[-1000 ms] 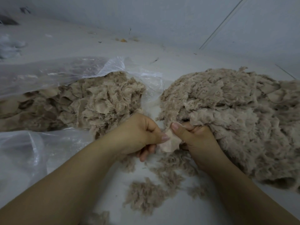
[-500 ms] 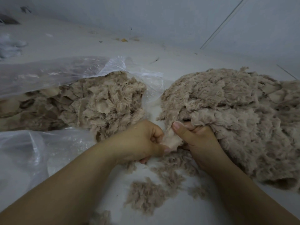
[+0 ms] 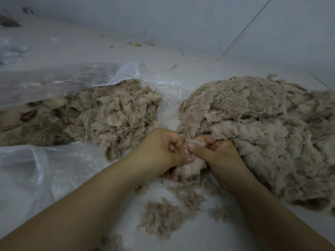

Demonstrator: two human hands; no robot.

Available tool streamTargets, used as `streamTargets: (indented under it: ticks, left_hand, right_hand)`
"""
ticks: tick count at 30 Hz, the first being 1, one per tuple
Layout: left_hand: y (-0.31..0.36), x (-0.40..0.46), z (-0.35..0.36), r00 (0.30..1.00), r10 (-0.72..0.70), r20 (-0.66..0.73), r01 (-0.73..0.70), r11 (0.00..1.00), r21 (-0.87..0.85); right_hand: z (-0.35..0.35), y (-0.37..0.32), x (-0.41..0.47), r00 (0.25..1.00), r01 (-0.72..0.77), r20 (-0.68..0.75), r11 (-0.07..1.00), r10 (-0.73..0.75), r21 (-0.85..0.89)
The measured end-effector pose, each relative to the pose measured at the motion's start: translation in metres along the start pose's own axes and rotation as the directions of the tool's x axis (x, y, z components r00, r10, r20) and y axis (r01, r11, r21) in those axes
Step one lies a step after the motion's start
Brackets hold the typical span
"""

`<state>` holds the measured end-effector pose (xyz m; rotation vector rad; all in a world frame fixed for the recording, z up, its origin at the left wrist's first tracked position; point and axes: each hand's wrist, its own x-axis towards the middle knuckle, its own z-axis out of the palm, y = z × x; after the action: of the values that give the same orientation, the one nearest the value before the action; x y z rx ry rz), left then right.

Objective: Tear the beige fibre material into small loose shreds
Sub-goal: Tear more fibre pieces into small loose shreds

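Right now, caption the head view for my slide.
Left hand and right hand pinch a beige fibre piece between two heaps.

Beige fibre (image 3: 253,127) is being shown at right, and paler beige fibre in a clear plastic bag (image 3: 54,82) at left. Grey-brown shreds (image 3: 163,216) are being shown at lower centre on a whitish-grey floor (image 3: 199,238).

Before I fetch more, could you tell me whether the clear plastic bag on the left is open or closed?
Open: the plastic bag gapes at its mouth, with beige fibre pieces spilling out.
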<state>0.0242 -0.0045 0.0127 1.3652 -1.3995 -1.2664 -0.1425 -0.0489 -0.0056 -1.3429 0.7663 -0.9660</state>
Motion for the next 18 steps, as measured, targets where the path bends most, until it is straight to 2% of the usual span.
streamTargets:
  ticks: [5, 7, 9, 13, 18]
  left_hand:
    - [0.004, -0.001, -0.005, 0.998, 0.003, 0.069, -0.004, 1.0, 0.019]
    - [0.006, 0.0, -0.009, 0.999, 0.019, 0.033, -0.018, 1.0, -0.012]
    - [0.006, 0.0, -0.013, 0.998, 0.013, -0.062, -0.018, 0.997, -0.078]
    - [0.007, 0.0, -0.012, 0.981, 0.042, -0.189, -0.071, 0.986, -0.154]
    - [0.008, 0.0, -0.006, 0.968, 0.072, -0.24, -0.114, 0.98, -0.163]
  right_hand:
    - [0.0, -0.001, -0.001, 0.998, -0.034, -0.056, 0.997, 0.038, 0.074]
    - [0.0, 0.0, 0.001, 0.991, -0.033, -0.126, 0.998, 0.04, 0.061]
    - [0.0, 0.002, 0.002, 0.986, -0.022, -0.165, 1.0, 0.021, 0.0]
    - [0.0, 0.003, 0.0, 1.0, 0.019, -0.006, 0.992, -0.02, -0.127]
    - [-0.001, 0.003, 0.0, 0.999, -0.048, -0.022, 0.993, 0.046, -0.11]
